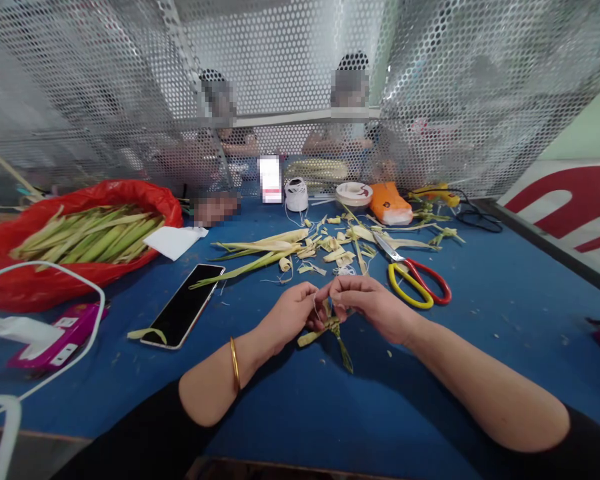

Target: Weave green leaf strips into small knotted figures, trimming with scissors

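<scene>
My left hand [297, 310], with a gold bangle at the wrist, has its fingers curled around a small tied piece of corn husk [343, 350]. That piece has a pale flat strip toward the left and a green twisted tail pointing down. My right hand [373, 303] meets the left, its thumb and forefinger pinched together. A fine white thread [315, 303] loops by the left fingertips and seems to run into the right pinch. The fingers hide part of the husk. Scissors [415, 283] with one yellow and one red handle lie partly spread beside my right hand.
Husk scraps [337, 250] and long husk strips [260, 250] lie beyond my hands. A phone [185, 307], a red bag [95, 277] of husks and a purple power strip [63, 340] are left. Thread spool [296, 195], tape roll [354, 193] and orange packet [390, 204] stand by the perforated screen.
</scene>
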Tool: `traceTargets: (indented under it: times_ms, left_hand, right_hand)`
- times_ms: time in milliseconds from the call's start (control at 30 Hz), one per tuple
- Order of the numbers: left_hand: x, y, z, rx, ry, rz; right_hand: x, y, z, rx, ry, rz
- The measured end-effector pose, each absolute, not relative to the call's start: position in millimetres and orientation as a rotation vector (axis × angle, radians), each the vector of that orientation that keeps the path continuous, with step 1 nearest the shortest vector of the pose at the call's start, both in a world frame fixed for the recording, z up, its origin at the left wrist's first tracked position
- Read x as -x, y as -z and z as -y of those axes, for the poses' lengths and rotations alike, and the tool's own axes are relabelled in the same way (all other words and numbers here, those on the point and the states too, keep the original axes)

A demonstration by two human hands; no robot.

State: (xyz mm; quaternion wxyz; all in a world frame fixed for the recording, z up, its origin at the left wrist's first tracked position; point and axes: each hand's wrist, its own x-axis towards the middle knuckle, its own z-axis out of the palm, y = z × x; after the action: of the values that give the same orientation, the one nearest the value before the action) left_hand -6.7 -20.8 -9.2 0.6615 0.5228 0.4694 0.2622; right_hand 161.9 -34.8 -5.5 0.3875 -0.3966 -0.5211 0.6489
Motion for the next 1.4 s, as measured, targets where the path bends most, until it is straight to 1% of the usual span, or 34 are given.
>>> traceTargets:
  times_ms: [100,300,467,667,800,867,1000,1067,1233,1300,1400]
  left_hand:
    - [5.8,9.6,21.4,-1.176,-0.603,-1.056]
    - [4.5,13.2,22.6,-1.128,-0.631,-1.073]
    - [9.4,11.3,21.4,-1.161,-0.577,-1.028]
    - [11.0,7.7,20.6,-1.156,-0.519,-1.015]
    - [7.2,8.4,23.3,-1.154,-0.578,-1.075]
    - [6.3,9.4,24.3,-1.137,-0.604,-1.093]
    - [7.1,10.3,24.4,-1.145,-0.611,-1.082]
    - [7.4,9.9,24.3,-1.148,-0.61,-1.089]
    - [6.3,9.4,23.9,-1.129,-0.59,-1.118]
    - [6.0,9.9,23.5,-1.128,-0.601,-1.136]
    - [6.5,10.0,22.7,-1.151,-0.633,-1.164]
  right_hand:
    - [-160.9,6.2,34.4,1.043,-1.575,1.394]
    - [-156.6,6.3,35.1,1.065,-1.537,1.437]
    - [-157.4,11.9,33.1,1.162,-1.44,1.436]
    - [-155.9,11.1,33.2,1.248,-1.477,1.3]
    - [-156.6,9.5,33.3,1.191,-1.517,1.241]
    - [-159.9,9.3,31.0,1.178,-1.466,1.246]
    - [-167.8,12.1,25.5,1.336,-1.247,1.506]
    - [-168.3,15.6,25.2,1.373,-1.188,1.646]
    - [-161.8,20.0,29.1,1.37,-1.087,1.619]
    - [-162.2,16.0,29.4,1.347,-1.101,1.613]
    - [-169.1,4.9,28.8,1.265,-1.22,1.715]
